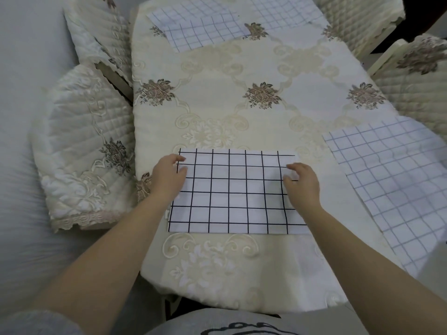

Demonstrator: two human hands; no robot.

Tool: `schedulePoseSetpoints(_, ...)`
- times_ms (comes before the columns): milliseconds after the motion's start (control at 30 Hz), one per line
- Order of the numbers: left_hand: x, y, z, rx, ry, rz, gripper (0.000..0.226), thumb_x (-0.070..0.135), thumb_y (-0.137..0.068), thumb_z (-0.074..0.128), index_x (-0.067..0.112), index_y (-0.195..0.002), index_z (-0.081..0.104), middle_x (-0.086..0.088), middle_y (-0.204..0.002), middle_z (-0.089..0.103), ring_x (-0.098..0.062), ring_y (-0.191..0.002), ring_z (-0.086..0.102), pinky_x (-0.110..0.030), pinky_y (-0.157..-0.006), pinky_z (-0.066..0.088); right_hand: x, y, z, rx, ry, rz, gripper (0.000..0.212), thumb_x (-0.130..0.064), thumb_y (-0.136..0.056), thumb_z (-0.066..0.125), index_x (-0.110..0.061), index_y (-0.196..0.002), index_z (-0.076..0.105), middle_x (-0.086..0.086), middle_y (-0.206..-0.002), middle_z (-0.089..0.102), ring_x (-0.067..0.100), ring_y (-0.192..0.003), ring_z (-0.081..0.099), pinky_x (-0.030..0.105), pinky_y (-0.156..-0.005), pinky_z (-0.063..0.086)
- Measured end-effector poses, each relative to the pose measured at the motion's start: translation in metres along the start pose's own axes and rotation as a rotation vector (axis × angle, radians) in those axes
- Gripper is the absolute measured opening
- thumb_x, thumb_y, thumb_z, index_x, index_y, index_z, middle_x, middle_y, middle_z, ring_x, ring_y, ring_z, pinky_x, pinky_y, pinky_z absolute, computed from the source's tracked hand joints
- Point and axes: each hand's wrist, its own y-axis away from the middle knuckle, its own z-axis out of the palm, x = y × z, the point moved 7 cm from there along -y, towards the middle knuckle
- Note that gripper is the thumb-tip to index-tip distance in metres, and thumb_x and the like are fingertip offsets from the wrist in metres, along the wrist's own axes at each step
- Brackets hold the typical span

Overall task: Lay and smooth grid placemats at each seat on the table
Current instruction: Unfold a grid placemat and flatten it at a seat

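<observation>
Partly hidden: near placemat (232, 192) edges | left hand (168, 177) pinching | right hand (302, 184) pinching

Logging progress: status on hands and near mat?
Left hand, right hand pinch side edges of near placemat. Flat on tablecloth. Nothing in the way.

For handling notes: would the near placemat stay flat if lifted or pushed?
Probably floppy: the placemat looks thin and its grid lines waver. Likely light; the left hand and right hand hold its edges. Pushed, it may bunch on the tablecloth.
</observation>
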Motion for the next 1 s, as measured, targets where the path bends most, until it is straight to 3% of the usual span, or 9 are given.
schedulePoseSetpoints(133,0.024,0.047,0.032,-0.104,-0.016,0.178,0.025,0.012,-0.088,0.061,0.012,-0.113,0.064,-0.003,-0.118,0.061,-0.02,-0.115,0.052,-0.021,-0.091,0.032,-0.025,0.04,0.039,-0.132,0.116,-0.194,0.033,-0.008,-0.09,0.057,-0.007,-0.123,0.062,0.009,-0.138,0.049,0.024,-0.131,0.038,0.021,-0.1,0.027)
schedulePoseSetpoints(300,0.039,0.104,0.079,-0.235,-0.117,0.346,0.038,0.014,-0.092,0.053,0.008,-0.13,0.056,-0.009,-0.145,0.045,-0.023,-0.14,0.032,-0.026,-0.114,0.018,-0.048,0.088,0.084,-0.21,0.258,-0.446,0.031,-0.007,-0.083,0.058,-0.001,-0.112,0.066,0.02,-0.13,0.057,0.04,-0.123,0.05,0.048,-0.103,0.044)
schedulePoseSetpoints(433,0.031,0.13,0.105,-0.322,-0.28,0.376,0.059,0.03,-0.095,0.016,0.008,-0.147,0.032,-0.009,-0.158,0.024,-0.025,-0.148,0.009,-0.033,-0.121,0.003,-0.048,0.111,0.101,-0.234,0.37,-0.47,0.043,-0.021,-0.086,0.041,-0.001,-0.114,0.066,0.02,-0.127,0.061,0.036,-0.12,0.057,0.043,-0.105,0.037)
schedulePoseSetpoints(533,0.017,0.139,0.11,-0.299,-0.487,0.381,0.053,0.025,-0.102,0.025,0.015,-0.153,0.014,-0.004,-0.162,0.003,-0.021,-0.149,-0.004,-0.04,-0.12,-0.005,-0.031,0.116,0.105,-0.255,0.449,-0.46,0.049,-0.026,-0.088,0.039,-0.001,-0.124,0.061,0.019,-0.132,0.058,0.034,-0.123,0.056,0.039,-0.109,0.032)
schedulePoseSetpoints(633,0.009,0.141,0.105,-0.226,-0.514,0.373,0.055,0.023,-0.1,0.032,0.016,-0.152,0.018,-0.004,-0.162,0.006,-0.023,-0.149,-0.003,-0.049,-0.119,-0.005,-0.011,0.116,0.098,-0.258,0.441,-0.41,0.055,-0.032,-0.093,0.035,0.0,-0.135,0.05,0.017,-0.143,0.048,0.032,-0.134,0.044,0.03,-0.117,0.014)
schedulePoseSetpoints(733,-0.004,0.137,0.099,-0.197,-0.499,0.316,0.053,0.017,-0.097,0.038,0.013,-0.149,0.029,-0.01,-0.159,0.018,-0.03,-0.148,0.008,-0.053,-0.115,-0.005,0.003,0.117,0.083,-0.227,0.414,-0.365,0.063,-0.038,-0.095,0.019,-0.005,-0.147,0.034,0.009,-0.156,0.029,0.024,-0.146,0.022,0.028,-0.119,0.002)
schedulePoseSetpoints(833,-0.017,0.135,0.088,-0.139,-0.499,0.269,0.054,0.015,-0.093,0.036,0.011,-0.146,0.036,-0.013,-0.156,0.027,-0.032,-0.146,0.018,-0.054,-0.113,-0.002,0.02,0.114,0.068,-0.16,0.424,-0.315,0.064,-0.038,-0.096,0.014,-0.005,-0.147,0.032,0.008,-0.156,0.028,0.022,-0.146,0.021,0.021,-0.118,-0.005)
schedulePoseSetpoints(900,-0.025,0.134,0.082,-0.144,-0.497,0.242,0.057,0.02,-0.093,0.028,0.014,-0.149,0.03,-0.011,-0.159,0.02,-0.03,-0.148,0.011,-0.05,-0.113,-0.006,0.032,0.114,0.057,-0.128,0.441,-0.286,0.063,-0.037,-0.097,0.013,-0.004,-0.147,0.032,0.007,-0.156,0.028,0.022,-0.146,0.023,0.017,-0.116,-0.009)
schedulePoseSetpoints(1000,-0.035,0.133,0.074,-0.131,-0.482,0.211,0.062,0.026,-0.091,0.017,0.016,-0.152,0.019,-0.01,-0.16,0.012,-0.028,-0.149,0.003,-0.043,-0.113,-0.011,0.053,0.113,0.044,-0.099,0.466,-0.238,0.068,-0.041,-0.094,0.002,-0.008,-0.151,0.021,0.002,-0.159,0.015,0.012,-0.147,0.008,0.018,-0.116,-0.013)
